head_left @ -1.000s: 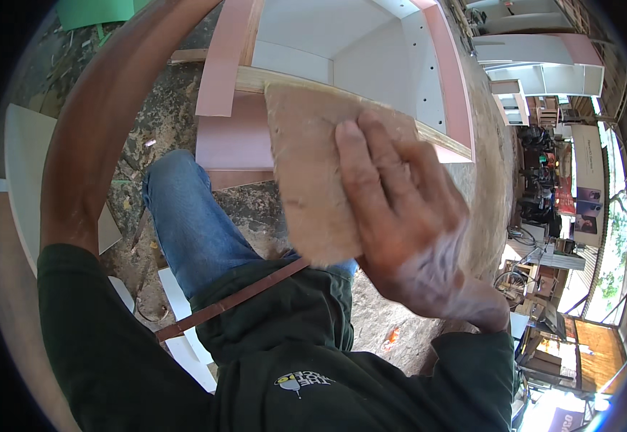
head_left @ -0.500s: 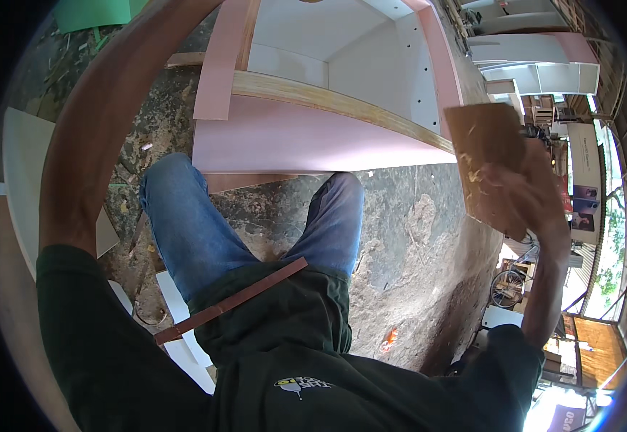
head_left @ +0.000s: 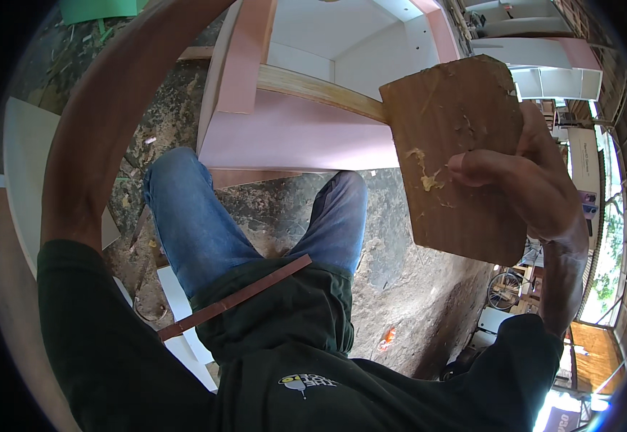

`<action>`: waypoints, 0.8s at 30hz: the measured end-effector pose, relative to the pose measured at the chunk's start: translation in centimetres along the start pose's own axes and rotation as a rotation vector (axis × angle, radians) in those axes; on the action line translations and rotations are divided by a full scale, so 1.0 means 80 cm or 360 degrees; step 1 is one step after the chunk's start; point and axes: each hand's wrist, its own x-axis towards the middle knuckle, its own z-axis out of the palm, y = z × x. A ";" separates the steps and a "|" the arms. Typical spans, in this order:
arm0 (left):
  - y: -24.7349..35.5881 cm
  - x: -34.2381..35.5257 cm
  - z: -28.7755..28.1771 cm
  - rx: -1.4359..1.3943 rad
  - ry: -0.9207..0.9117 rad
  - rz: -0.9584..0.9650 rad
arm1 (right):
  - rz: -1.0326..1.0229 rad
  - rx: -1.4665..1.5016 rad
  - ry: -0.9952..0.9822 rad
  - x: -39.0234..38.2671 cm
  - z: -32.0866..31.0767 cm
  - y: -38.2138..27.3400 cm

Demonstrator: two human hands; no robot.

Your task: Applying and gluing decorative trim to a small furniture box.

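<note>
My right hand (head_left: 522,165) grips a brown wooden board (head_left: 450,209) with chipped edges and pale dried smears on its face. The thumb lies across that face; the other fingers are mostly hidden behind the board. Raised at the right, the board overlaps the view of a pink and white cabinet carcass (head_left: 299,137) in front of my knees. My left forearm (head_left: 105,115) stretches up past the cabinet's left side and leaves at the top edge, so the left hand is out of sight. A pink strip (head_left: 241,86) runs along the cabinet's left edge, beside a bare wooden rail (head_left: 321,90).
A thin reddish-brown strip (head_left: 238,297) lies across my lap. White panels (head_left: 29,155) stand at the left, and a green object (head_left: 97,9) sits at the far left. Behind the board are a white shelf unit (head_left: 565,79) and a bicycle (head_left: 504,289). The floor (head_left: 400,309) is rough and stained.
My right hand has brought the board inward to the left and turned its broad face into view, so it now hides the cabinet's right end. The cabinet appears slightly shifted right.
</note>
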 end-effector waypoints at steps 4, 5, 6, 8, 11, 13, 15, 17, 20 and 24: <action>-0.002 -0.006 0.009 0.0095 0.0351 0.0209 | -0.0026 0.0131 -0.0218 0.009 0.003 -0.016; -0.004 -0.006 0.008 0.0105 0.0352 0.0204 | -0.0033 0.0129 -0.0226 0.009 0.006 -0.017; -0.005 -0.005 0.006 0.0115 0.0253 0.0128 | -0.0046 0.0170 -0.0172 0.008 0.011 -0.018; -0.002 0.000 0.001 0.0124 0.0064 -0.0016 | -0.0070 0.0251 -0.0049 0.006 0.016 -0.021; -0.004 0.001 0.000 0.0089 0.0059 0.0002 | -0.0064 0.0175 -0.0031 0.010 0.021 -0.030; 0.000 0.001 0.000 0.0064 0.0053 0.0014 | -0.0053 0.0139 -0.0017 0.011 0.023 -0.036; 0.003 0.000 -0.001 0.0039 0.0055 0.0012 | -0.0101 0.0032 -0.0002 0.013 0.027 -0.047; 0.005 0.000 -0.003 0.0031 0.0053 0.0008 | -0.0127 -0.0018 0.0002 0.015 0.029 -0.049; 0.004 -0.001 -0.005 0.0006 0.0041 0.0002 | -0.0232 -0.0097 0.0028 0.018 0.033 -0.049; 0.007 0.000 -0.005 0.0034 0.0033 -0.0028 | -0.0321 -0.0043 -0.0009 0.020 0.037 -0.052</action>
